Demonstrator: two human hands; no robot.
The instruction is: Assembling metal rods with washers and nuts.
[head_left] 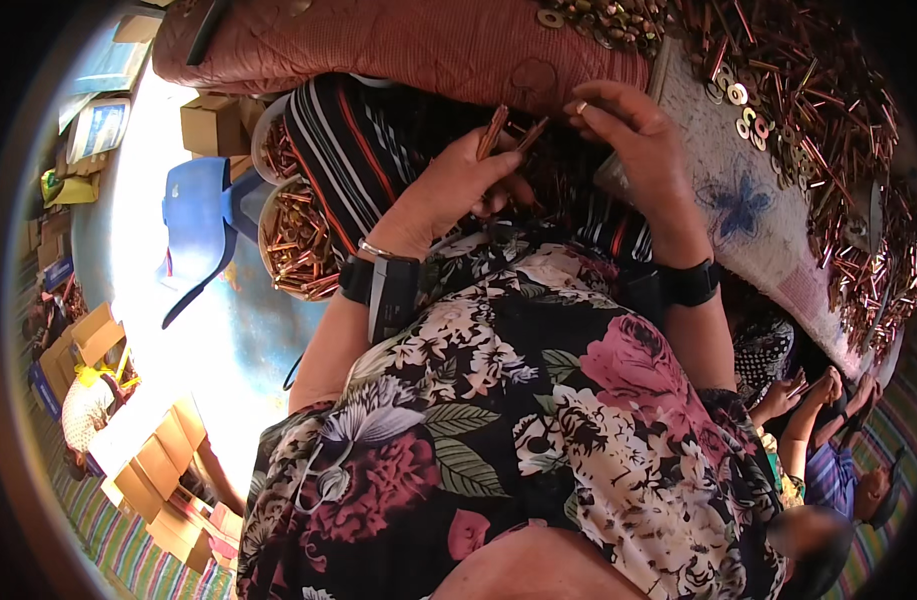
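Note:
My left hand (448, 185) is closed around a few slim copper-coloured metal bolts (493, 132), whose ends stick up past the thumb and fingers. Just to the right, my right hand (638, 140) is raised with thumb and forefinger pinched together. A small pale, shiny bit shows at those fingertips, too small to name. The two hands are apart, above my lap and close to the padded red cloth edge (408, 50). Between them the space below is dark and hard to make out.
A large heap of copper-coloured rods (828, 90) covers the far right, with loose washers (748, 125) and small nuts (608, 22) beside it. Tubs of metal parts (300, 250) stand left of my knee, near a blue chair (196, 215) and cardboard boxes (163, 465). Other people's hands (828, 388) work at lower right.

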